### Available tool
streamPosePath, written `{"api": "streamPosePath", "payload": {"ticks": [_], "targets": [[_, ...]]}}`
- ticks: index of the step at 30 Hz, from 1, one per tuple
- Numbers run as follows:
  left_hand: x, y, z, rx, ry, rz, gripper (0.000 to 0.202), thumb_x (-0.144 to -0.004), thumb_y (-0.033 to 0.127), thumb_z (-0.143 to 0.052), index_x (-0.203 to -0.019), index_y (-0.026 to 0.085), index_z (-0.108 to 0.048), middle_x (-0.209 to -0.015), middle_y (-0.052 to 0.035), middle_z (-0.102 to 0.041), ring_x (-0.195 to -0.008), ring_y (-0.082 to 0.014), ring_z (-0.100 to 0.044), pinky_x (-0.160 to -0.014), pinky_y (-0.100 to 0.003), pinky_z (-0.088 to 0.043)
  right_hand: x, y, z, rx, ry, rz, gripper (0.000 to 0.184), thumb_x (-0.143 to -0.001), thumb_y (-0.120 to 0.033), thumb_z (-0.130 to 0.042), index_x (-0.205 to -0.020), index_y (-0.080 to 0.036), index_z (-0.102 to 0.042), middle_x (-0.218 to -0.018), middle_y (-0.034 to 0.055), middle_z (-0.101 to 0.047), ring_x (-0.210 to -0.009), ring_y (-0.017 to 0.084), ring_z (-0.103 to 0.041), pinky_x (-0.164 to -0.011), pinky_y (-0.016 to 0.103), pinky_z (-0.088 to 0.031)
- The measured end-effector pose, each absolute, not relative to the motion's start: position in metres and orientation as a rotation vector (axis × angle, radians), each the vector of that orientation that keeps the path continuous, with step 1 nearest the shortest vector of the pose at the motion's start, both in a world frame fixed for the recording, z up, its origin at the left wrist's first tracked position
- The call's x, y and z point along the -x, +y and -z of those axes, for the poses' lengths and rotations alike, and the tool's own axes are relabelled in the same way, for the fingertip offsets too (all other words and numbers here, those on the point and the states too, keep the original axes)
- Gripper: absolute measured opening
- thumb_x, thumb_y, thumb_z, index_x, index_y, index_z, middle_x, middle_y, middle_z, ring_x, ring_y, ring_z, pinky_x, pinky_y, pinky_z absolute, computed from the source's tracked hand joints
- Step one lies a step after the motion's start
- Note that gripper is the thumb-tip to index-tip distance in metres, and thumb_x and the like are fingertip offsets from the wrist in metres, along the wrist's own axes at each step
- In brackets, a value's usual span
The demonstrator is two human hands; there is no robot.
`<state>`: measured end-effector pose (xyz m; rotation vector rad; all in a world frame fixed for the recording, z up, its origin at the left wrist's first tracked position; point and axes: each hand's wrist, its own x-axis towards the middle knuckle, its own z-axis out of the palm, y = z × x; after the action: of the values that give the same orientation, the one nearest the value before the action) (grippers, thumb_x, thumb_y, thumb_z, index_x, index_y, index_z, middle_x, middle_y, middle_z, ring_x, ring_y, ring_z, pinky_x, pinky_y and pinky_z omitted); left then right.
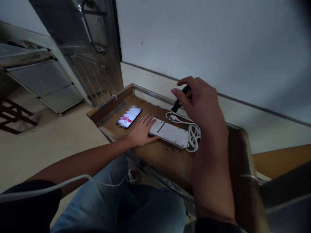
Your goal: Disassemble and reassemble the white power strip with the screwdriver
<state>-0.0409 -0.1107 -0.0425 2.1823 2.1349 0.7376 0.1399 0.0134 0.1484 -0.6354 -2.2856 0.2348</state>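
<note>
From here this looks like a plain utility room or makeshift workroom: a bare white wall (194,42), a pale floor (48,152) and a metal door (97,74) with a long pull handle (88,27). I see a power strip (168,132) on a cardboard-covered bench (167,165), with a screwdriver (181,98) held above it.

You wear dark sleeves, the left sleeve (29,207) and right sleeve (215,226) showing along the bottom edge, with your left hand (142,132) and right hand (204,110) bare. Your jeans (97,194) are faded blue, and a thin white cable (48,185) lies over your left forearm (73,165).
</note>
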Motion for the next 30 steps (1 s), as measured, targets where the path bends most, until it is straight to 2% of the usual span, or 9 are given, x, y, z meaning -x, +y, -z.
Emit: {"api": "streamPosePath", "payload": {"ticks": [2, 5, 8, 10, 12, 15, 17, 25, 30], "targets": [[0.041, -0.111, 0.041, -2.178, 2.137, -0.73, 0.095, -0.091, 0.077, -0.062, -0.158, 0.011, -0.046, -0.17, -0.0219, -0.04, -0.161, -0.0396, -0.035, -0.134, -0.059, -0.031, -0.142, 0.015, -0.149, 0.543, -2.293, -0.309, 0.035, -0.096, -0.037, -0.063, -0.128, -0.023, -0.069, -0.104, 0.0069, -0.069, -0.083, 0.015, -0.06, -0.085, 0.035, -0.051], [0.041, -0.111, 0.041, -2.176, 2.127, -0.742, 0.094, -0.091, 0.077, -0.063, -0.158, 0.013, -0.046, -0.17, -0.0219, -0.039, -0.161, -0.0395, -0.035, -0.134, -0.06, -0.031, -0.146, 0.016, -0.15, 0.451, -2.277, -0.486, 0.048, -0.09, -0.026, -0.061, -0.138, -0.024, -0.061, -0.118, 0.0059, -0.069, -0.091, 0.015, -0.063, -0.09, 0.035, -0.054], [0.041, -0.111, 0.043, -2.178, 2.116, -0.758, 0.093, -0.091, 0.077, -0.063, -0.158, 0.015, -0.046, -0.17, -0.0214, -0.04, -0.161, -0.0395, -0.035, -0.134, -0.061, -0.031, -0.145, 0.014, -0.149, 0.412, -2.228, -0.599, 0.049, -0.084, -0.02, -0.058, -0.134, -0.023, -0.058, -0.123, 0.0053, -0.068, -0.098, 0.016, -0.066, -0.087, 0.033, -0.055], [0.041, -0.111, 0.043, -2.177, 2.119, -0.767, 0.092, -0.091, 0.077, -0.063, -0.157, 0.015, -0.046, -0.17, -0.0212, -0.04, -0.161, -0.0394, -0.035, -0.133, -0.062, -0.032, -0.142, 0.013, -0.148, 0.4, -2.209, -0.668, 0.041, -0.085, -0.023, -0.061, -0.126, -0.023, -0.058, -0.121, 0.0051, -0.068, -0.097, 0.016, -0.066, -0.085, 0.032, -0.055], [0.041, -0.111, 0.043, -2.175, 2.123, -0.773, 0.091, -0.09, 0.077, -0.063, -0.157, 0.016, -0.047, -0.17, -0.0207, -0.041, -0.161, -0.0392, -0.035, -0.133, -0.061, -0.032, -0.139, 0.012, -0.146, 0.451, -2.215, -0.681, 0.031, -0.089, -0.035, -0.067, -0.116, -0.022, -0.061, -0.115, 0.0052, -0.069, -0.092, 0.016, -0.065, -0.083, 0.032, -0.054], [0.04, -0.111, 0.041, -2.173, 2.124, -0.766, 0.092, -0.09, 0.077, -0.063, -0.157, 0.016, -0.046, -0.17, -0.0209, -0.04, -0.161, -0.0391, -0.035, -0.134, -0.061, -0.032, -0.136, 0.011, -0.146, 0.713, -2.235, -0.475, 0.042, -0.089, -0.056, -0.072, -0.11, -0.021, -0.064, -0.093, 0.0063, -0.067, -0.082, 0.017, -0.061, -0.078, 0.034, -0.049], [0.04, -0.111, 0.041, -2.174, 2.123, -0.758, 0.093, -0.091, 0.077, -0.063, -0.157, 0.014, -0.046, -0.17, -0.0212, -0.04, -0.161, -0.0391, -0.035, -0.134, -0.06, -0.031, -0.137, 0.012, -0.148, 0.879, -2.238, -0.301, 0.048, -0.088, -0.061, -0.072, -0.113, -0.021, -0.065, -0.081, 0.0065, -0.062, -0.077, 0.019, -0.057, -0.074, 0.034, -0.046], [0.04, -0.112, 0.039, -2.162, 2.125, -0.741, 0.094, -0.09, 0.078, -0.063, -0.157, 0.014, -0.046, -0.171, -0.0207, -0.04, -0.161, -0.0388, -0.035, -0.135, -0.059, -0.03, -0.142, 0.008, -0.154, 0.794, -2.352, -0.352, 0.042, -0.089, -0.042, -0.071, -0.124, -0.024, -0.057, -0.081, 0.003, -0.061, -0.07, 0.016, -0.054, -0.067, 0.031, -0.042], [0.041, -0.112, 0.04, -2.163, 2.116, -0.76, 0.094, -0.09, 0.078, -0.063, -0.158, 0.015, -0.046, -0.17, -0.0212, -0.04, -0.162, -0.0391, -0.034, -0.135, -0.061, -0.03, -0.14, 0.008, -0.148, 0.684, -2.292, -0.453, 0.049, -0.087, -0.043, -0.075, -0.126, -0.025, -0.051, -0.091, 0.0037, -0.068, -0.073, 0.016, -0.059, -0.067, 0.031, -0.046]]}}
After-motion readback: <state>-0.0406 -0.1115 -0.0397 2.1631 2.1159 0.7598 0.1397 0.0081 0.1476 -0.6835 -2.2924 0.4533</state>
